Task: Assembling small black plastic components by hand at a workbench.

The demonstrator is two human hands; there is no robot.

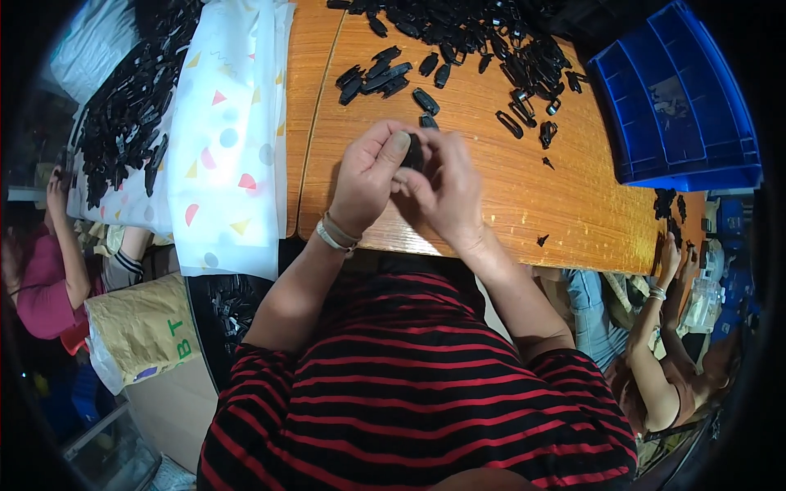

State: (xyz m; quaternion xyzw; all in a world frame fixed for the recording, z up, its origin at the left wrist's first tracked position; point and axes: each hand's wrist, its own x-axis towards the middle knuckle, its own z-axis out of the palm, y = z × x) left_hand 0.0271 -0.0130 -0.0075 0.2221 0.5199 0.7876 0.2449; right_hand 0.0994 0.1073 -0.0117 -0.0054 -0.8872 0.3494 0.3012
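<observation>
Above the near part of the wooden table, both my hands are raised close together around a small black plastic casing (414, 150). My left hand (368, 173) pinches it, its thumb lying along one side. On the other side, the bent fingers and thumb of my right hand (452, 182) close on the same casing, and they hide much of it. Just beyond my fingers lies a similar oval black casing (425, 101). Farther off sits a small cluster of casings (378, 75).
A heap of black parts (491, 37) covers the far table (499, 204). At the right stands a blue bin (655, 98). Patterned white sheeting (229, 164) and another heap (123, 123) lie left. Two people work at the sides; a paper sack (143, 327) stands lower left.
</observation>
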